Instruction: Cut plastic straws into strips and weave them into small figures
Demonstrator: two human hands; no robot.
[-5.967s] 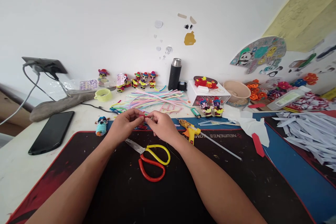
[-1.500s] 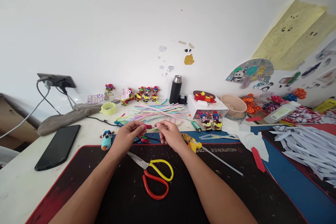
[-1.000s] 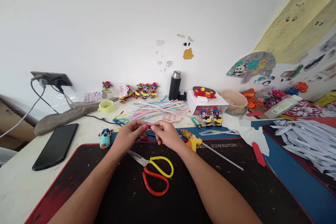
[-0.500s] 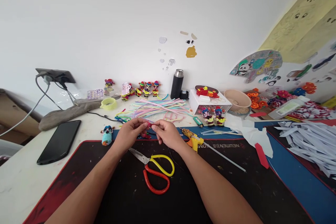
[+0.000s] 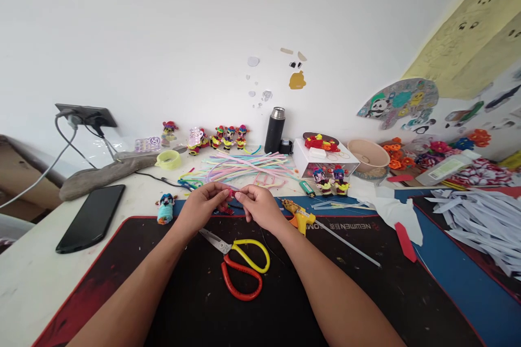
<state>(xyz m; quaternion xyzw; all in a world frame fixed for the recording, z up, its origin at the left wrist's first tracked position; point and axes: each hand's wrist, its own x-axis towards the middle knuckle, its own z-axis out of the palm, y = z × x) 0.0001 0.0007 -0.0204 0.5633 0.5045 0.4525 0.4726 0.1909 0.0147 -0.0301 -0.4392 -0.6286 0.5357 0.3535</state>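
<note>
My left hand (image 5: 202,207) and my right hand (image 5: 259,207) meet above the far edge of a black desk mat (image 5: 171,303). Between their fingertips they pinch a small red and pink craft piece (image 5: 232,193). A thin dark strand trails down from my right hand over the mat. Scissors (image 5: 240,265) with one yellow and one red handle lie shut on the mat just below my hands. A yellow glue gun (image 5: 299,216) lies right of my right hand. A pile of pastel strips (image 5: 244,167) is spread behind my hands.
A black phone (image 5: 91,218) lies at left near a small blue figure (image 5: 165,209). Little figures (image 5: 228,136), a tape roll (image 5: 169,159), a black flask (image 5: 274,130), a white box (image 5: 325,157) and a bowl (image 5: 368,153) line the back. White paper strips (image 5: 480,211) pile at right.
Over the last seconds my hands drew slightly apart and came back together on the small piece. The view shifted a little; the scissors and glue gun stayed put.
</note>
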